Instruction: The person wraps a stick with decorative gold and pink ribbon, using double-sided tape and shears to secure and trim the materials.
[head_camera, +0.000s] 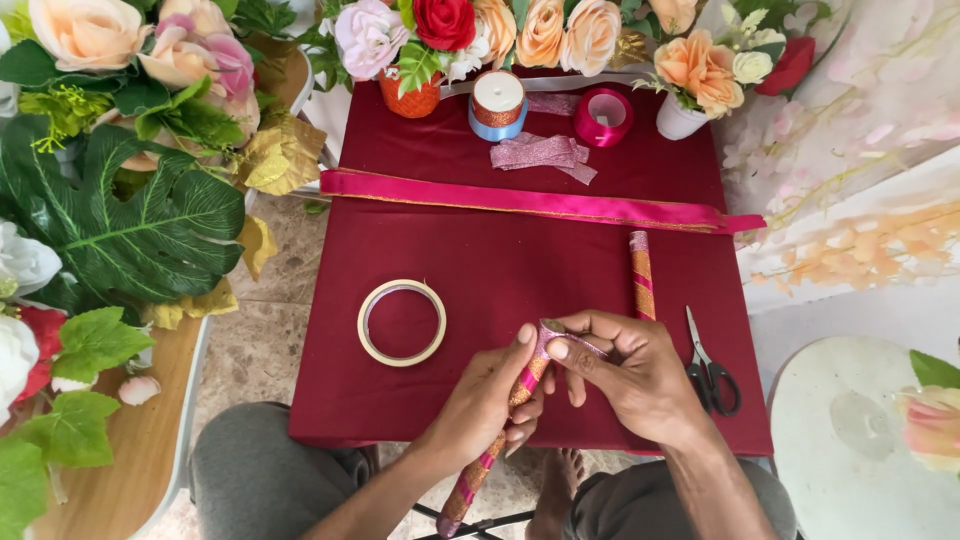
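Fingers of the right hand (640, 375) are pinched on the top end of a wrapped stick (500, 430), where a bit of pink ribbon is pressed down under the thumb. The left hand (490, 400) is closed round the same stick just below, so both grips are clenched on it and almost touching. The stick is held in the lower middle of the frame. Its long line runs at a slant, from the top end at the fingertips down and to the left, to a bottom end that is seen near the lower edge between the knees. It is covered in orange and pink bands. The top end, where the ribbon sits, is nearer the right hand; the long lower part is nearer the left hand.

Just above the right hand, a second wrapped stick (641, 275) is laid nearly upright on the red worktop (520, 260). Scissors (708, 365) are laid just right of the right hand. A tape ring (401, 322) is laid flat to the left, well apart from the hands. A long pink ribbon (530, 202) is stretched across the worktop higher up. Ribbon spools (550, 110) and fake flowers (520, 30) are seen along the top edge.
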